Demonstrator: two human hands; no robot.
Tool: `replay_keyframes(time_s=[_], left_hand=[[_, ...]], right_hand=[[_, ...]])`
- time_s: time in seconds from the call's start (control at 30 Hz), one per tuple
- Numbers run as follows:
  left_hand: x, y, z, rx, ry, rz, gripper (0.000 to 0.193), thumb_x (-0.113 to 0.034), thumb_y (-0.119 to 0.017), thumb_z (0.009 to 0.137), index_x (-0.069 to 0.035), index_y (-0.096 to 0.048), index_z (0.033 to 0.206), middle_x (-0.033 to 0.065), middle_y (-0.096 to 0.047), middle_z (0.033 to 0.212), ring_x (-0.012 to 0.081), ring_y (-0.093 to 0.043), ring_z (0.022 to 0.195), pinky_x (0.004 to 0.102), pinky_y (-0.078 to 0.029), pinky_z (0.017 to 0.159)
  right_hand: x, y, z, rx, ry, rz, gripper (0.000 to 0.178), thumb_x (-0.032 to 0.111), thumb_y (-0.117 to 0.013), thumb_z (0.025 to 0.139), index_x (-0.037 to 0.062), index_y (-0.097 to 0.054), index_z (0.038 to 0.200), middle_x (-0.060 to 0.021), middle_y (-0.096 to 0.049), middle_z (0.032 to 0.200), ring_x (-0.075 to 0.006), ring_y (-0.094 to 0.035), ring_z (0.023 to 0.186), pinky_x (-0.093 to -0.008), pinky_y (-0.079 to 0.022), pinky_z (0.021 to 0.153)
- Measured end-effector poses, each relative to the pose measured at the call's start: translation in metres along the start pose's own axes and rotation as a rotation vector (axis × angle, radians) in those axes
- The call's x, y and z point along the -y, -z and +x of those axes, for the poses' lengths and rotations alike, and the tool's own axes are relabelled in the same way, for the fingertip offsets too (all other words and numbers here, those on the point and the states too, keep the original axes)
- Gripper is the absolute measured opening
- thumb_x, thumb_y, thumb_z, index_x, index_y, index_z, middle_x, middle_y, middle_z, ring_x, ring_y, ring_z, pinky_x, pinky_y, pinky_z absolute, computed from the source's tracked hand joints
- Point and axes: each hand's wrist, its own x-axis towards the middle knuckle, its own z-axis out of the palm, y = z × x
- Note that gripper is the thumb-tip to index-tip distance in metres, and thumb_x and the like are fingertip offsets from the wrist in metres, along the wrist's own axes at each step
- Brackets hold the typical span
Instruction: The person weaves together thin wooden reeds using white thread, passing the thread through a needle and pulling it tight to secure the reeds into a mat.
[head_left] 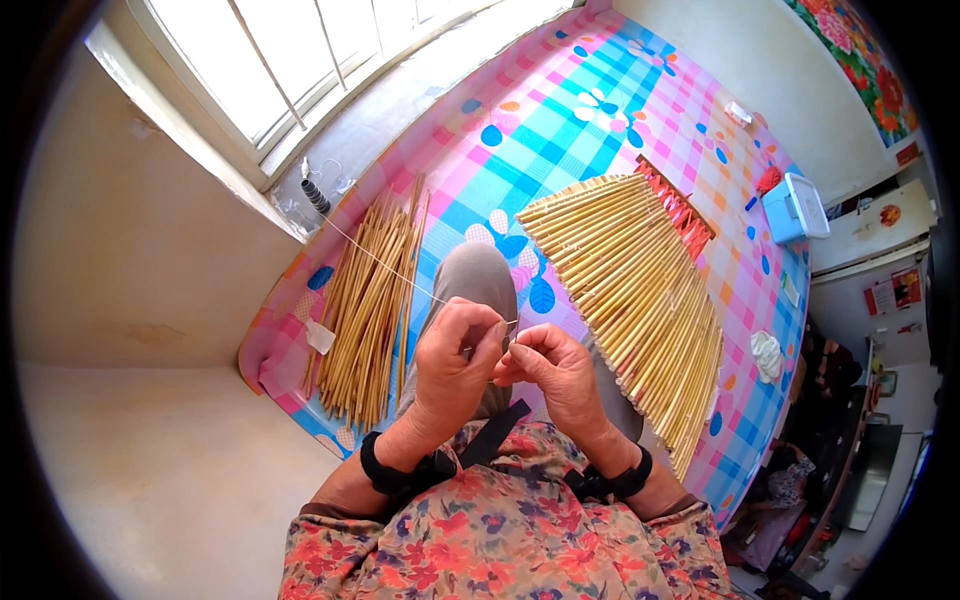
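Observation:
A white thread (385,265) runs taut from a dark spool (315,196) by the window to my left hand (458,352), which pinches it between thumb and fingers. Close beside it, nearly touching, my right hand (556,372) is closed in a pinch on something very thin, too small to make out. Both hands are above my lap, over my grey trouser leg (478,275). To their right lies a fan-shaped mat of stalks (630,285), bound side by side, with red lacing (680,212) along its far edge. A pile of loose stalks (370,310) lies to their left.
A checked, flowered sheet (560,110) covers the bed under everything. A lidded blue box (793,210), a red bundle (769,180) and a crumpled white cloth (767,357) lie toward the right. A barred window (290,60) and its sill border the left; a paper scrap (319,337) rests on the pile.

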Motion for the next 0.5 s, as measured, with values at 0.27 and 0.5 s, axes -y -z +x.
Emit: replay_keyframes(time_s=[0.27, 0.5], left_hand=[[0.0013, -0.0006, -0.0007, -0.026, 0.028, -0.025, 0.009, 0.007, -0.054, 0.083, -0.002, -0.053, 0.086, -0.0005, -0.048, 0.082, 0.0012, -0.049, 0.066, 0.0155, -0.040, 0.053], [0.0004, 0.0002, -0.0001, -0.032, 0.007, 0.011, 0.010, 0.008, -0.055, 0.083, -0.002, -0.052, 0.085, -0.0006, -0.047, 0.082, 0.0011, -0.048, 0.066, 0.0153, -0.039, 0.055]], right_hand=[[-0.0006, -0.0023, 0.0005, 0.016, 0.003, 0.016, 0.010, 0.010, -0.055, 0.090, 0.0015, -0.054, 0.095, -0.0066, -0.061, 0.082, -0.0148, -0.063, 0.077, -0.0308, -0.056, 0.069], [-0.0020, -0.0024, 0.0003, 0.029, -0.008, 0.052, 0.012, 0.010, -0.056, 0.090, 0.0008, -0.054, 0.098, -0.0058, -0.060, 0.084, -0.0162, -0.064, 0.079, -0.0255, -0.053, 0.069]])
